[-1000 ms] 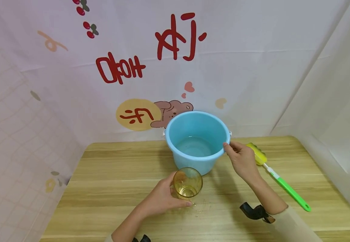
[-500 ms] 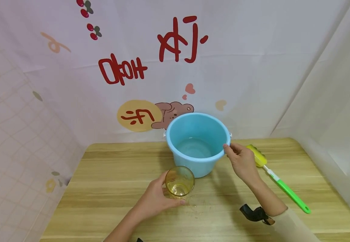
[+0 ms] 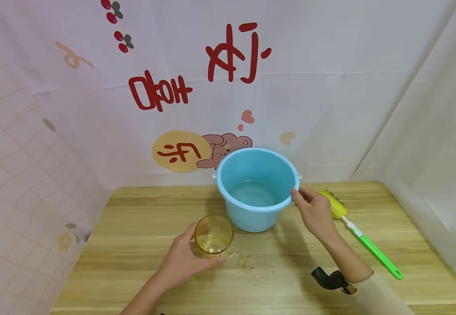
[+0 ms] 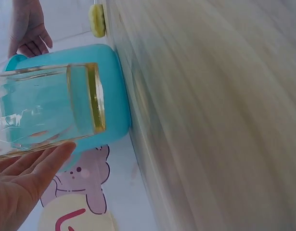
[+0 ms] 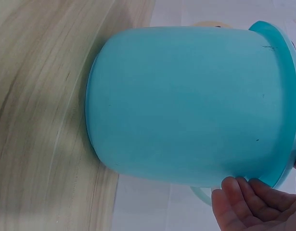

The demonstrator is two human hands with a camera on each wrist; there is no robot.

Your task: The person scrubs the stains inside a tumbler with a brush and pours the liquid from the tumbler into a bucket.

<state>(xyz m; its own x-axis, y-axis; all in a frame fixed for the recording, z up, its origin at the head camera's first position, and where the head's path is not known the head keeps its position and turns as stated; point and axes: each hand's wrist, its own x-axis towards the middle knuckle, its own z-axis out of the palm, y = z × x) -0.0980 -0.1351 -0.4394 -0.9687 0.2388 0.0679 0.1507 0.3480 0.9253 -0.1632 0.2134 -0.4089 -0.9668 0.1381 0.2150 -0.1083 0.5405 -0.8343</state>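
My left hand (image 3: 184, 258) grips a clear yellow-tinted drinking glass (image 3: 214, 234) from its left side, thumb in front. In the left wrist view the glass (image 4: 51, 108) is upright, with its thick base off the tabletop. A light blue bucket (image 3: 253, 218) stands just behind and to the right of it, with some water (image 3: 253, 193) inside. My right hand (image 3: 315, 212) pinches the bucket's rim at the right, thumb on the rim. The right wrist view shows its fingers (image 5: 249, 202) under the rim, against the bucket's wall (image 5: 186, 106).
A sponge brush with a yellow head (image 3: 334, 204) and green handle (image 3: 381, 256) lies right of the bucket. Water drops (image 3: 251, 269) wet the wooden table (image 3: 141, 227) in front. A printed white cloth (image 3: 314, 96) hangs behind.
My left hand has carried the glass leftward, away from the front of the bucket, baring more of the wet spots on the table. The right hand and the bucket have stayed in place.
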